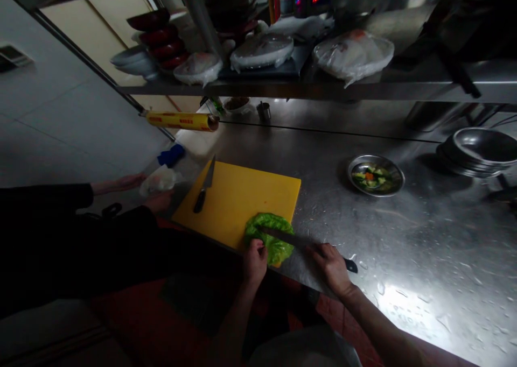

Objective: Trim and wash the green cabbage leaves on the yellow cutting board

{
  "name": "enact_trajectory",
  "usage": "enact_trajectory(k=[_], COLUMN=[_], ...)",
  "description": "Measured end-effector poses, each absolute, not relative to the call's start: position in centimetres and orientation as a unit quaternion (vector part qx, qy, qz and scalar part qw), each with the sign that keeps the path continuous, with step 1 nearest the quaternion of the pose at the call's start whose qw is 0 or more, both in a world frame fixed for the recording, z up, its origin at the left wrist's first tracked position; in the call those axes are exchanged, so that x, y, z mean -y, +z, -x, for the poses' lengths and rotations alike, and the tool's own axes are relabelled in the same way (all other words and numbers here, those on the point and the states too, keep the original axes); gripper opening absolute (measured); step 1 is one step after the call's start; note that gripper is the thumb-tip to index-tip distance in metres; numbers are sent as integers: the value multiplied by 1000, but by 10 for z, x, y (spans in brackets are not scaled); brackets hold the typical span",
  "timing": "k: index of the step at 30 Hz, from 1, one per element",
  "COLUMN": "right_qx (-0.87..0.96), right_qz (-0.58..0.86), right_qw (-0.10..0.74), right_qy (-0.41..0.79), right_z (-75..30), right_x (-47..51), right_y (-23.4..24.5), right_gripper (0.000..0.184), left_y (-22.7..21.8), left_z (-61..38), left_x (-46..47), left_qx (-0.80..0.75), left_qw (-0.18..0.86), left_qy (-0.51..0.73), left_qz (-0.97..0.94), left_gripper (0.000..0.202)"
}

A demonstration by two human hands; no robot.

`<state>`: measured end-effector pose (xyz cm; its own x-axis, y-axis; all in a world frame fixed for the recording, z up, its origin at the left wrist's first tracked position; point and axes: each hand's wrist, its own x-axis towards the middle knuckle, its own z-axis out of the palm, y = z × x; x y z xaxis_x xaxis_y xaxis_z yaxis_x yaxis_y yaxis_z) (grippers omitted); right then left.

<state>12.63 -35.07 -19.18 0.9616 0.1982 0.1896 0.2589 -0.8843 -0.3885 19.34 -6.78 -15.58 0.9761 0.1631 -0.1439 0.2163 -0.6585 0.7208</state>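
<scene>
A green lettuce leaf lies on the near right corner of a yellow cutting board. My left hand presses down on the leaf's near edge with curled fingers. My right hand grips the black handle of a knife, whose blade lies across the leaf, pointing left.
A second knife rests on the board's left side. A metal bowl of cut vegetables sits on the wet steel counter. Another person's hands hold a plastic bag at left. Cling-film roll, stacked bowls and wrapped plates stand behind.
</scene>
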Motion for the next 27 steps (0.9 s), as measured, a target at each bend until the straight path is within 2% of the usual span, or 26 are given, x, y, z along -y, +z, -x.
enact_trajectory(k=[2,7,12,19,27], right_qx=[77,9,-15,61,157], right_qz=[959,843,726,716,746], right_qw=[271,523,638,640,605], right_qy=[-27,125,257,272,228], right_z=[-133,-114,-85,-95,-128], right_x=[352,367,351,329,342], right_y=[-180,-132,-129,-161,-138], right_gripper=[45,45,50,40,35], left_y=[-154,-146,-130,-117,-120], left_z=[-192,-182,-169,-166,-158], left_x=[64,39,22,27,31], left_qx=[-104,-117,-108,-80,-97], left_qw=[410,427,421,368,380], left_qy=[-38,-42,-73,-105,-80], left_qz=[-905,-896,-898,-920,-916], left_gripper=[16,22,16,16,15])
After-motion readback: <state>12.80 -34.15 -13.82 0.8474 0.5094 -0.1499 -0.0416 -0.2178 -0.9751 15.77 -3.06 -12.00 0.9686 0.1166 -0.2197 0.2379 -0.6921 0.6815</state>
